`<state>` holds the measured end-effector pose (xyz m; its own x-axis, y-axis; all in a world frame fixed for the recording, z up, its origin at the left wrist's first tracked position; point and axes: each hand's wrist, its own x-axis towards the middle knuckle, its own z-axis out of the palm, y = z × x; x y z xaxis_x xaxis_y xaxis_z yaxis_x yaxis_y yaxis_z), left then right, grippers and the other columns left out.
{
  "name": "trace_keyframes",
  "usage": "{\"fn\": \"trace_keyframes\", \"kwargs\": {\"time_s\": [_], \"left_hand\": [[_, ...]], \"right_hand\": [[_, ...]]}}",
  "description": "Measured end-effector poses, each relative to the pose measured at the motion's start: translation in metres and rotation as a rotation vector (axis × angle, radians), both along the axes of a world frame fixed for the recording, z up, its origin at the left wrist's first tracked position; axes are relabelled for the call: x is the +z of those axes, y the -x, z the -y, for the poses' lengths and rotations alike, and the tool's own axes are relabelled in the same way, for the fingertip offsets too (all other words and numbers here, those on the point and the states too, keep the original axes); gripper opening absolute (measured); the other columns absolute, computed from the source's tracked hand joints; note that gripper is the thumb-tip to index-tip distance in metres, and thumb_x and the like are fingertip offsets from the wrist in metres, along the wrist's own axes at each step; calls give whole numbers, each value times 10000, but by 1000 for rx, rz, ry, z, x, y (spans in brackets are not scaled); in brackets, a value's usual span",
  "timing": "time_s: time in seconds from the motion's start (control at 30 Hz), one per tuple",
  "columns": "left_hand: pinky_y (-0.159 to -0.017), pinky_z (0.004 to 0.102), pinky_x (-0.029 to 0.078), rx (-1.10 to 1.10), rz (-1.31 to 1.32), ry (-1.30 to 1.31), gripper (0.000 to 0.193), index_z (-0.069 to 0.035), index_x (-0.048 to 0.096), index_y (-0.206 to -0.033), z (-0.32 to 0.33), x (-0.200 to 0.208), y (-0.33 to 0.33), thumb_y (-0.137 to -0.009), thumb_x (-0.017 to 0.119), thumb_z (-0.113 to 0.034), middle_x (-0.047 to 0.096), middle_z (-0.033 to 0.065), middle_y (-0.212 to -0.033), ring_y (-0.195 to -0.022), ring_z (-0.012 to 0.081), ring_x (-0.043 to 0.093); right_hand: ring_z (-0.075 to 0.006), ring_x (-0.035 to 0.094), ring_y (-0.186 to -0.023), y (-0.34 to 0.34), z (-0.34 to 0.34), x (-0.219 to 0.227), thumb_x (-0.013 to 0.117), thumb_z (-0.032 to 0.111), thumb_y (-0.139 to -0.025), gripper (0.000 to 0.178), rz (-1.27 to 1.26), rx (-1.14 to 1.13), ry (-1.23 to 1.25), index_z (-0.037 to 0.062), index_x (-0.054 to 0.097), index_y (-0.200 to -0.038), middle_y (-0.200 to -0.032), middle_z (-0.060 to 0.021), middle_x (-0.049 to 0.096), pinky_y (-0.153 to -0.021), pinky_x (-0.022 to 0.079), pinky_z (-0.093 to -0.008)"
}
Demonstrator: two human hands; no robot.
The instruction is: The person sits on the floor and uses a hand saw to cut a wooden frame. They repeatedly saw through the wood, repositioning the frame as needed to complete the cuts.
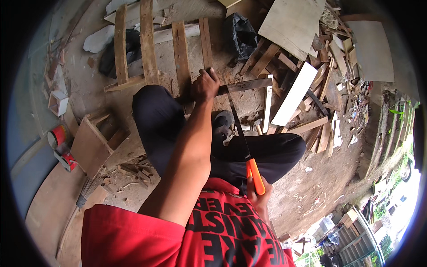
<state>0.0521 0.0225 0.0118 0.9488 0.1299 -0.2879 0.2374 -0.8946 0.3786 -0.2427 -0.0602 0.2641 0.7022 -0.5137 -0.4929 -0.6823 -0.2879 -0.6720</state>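
My right hand (259, 191), low in front of my red shirt, is wrapped round the orange handle of a handsaw (242, 137). Its dark, narrow blade points away from me, and the tip end meets a brown wooden board (250, 85) lying crosswise. My left hand (205, 84) is closed over that board just left of the blade, thumb on top. Several upright wooden slats (181, 55) run away from the board's left part. My bent knees are on either side, and a dark shoe (222, 120) shows beneath the board.
A heap of scrap wood (311, 102) lies at the right, with a white board (294, 94) on it and a large pale panel (291, 24) behind. A black plastic bag (242, 35) stands at the far side. Left are a wooden box (95, 144), red cans (66, 160) and a broom (84, 193).
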Motion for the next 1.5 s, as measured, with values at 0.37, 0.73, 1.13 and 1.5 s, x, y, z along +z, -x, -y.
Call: {"fn": "trace_keyframes", "kwargs": {"time_s": [0.37, 0.73, 1.13, 1.5], "left_hand": [[-726, 533, 573, 0, -85, 52, 481, 8, 602, -1004, -5, 20, -9, -1010, 412, -434, 713, 262, -866, -827, 428, 715], [-650, 516, 566, 27, 18, 9, 443, -22, 595, -947, -2, -2, 2, -992, 447, -437, 703, 242, -773, -727, 413, 710], [-705, 517, 579, 11, -108, 50, 468, 6, 599, -1012, -3, 27, -1, -996, 439, -433, 709, 265, -825, -807, 442, 713], [-636, 488, 576, 17, 30, -8, 441, -24, 613, -957, 2, 6, -3, -988, 456, -435, 708, 227, -759, -711, 396, 717]], "right_hand": [[-320, 596, -500, -178, -10, -122, 666, 172, -942, 247, 331, 158, 93, -23, 612, -799, -600, -204, 573, -503, 448, -377], [-165, 488, -423, 19, 0, -10, 663, 54, -914, 161, 107, 42, -29, -9, 597, -781, -541, -131, 523, -457, 399, -302], [-430, 664, -679, -176, -8, -131, 668, 177, -925, 201, 332, 98, -16, -24, 657, -909, -702, -255, 621, -593, 497, -410], [-154, 466, -413, 29, -4, -14, 692, 50, -886, 228, 169, 72, 27, 9, 550, -713, -535, -120, 507, -439, 379, -311]]}}
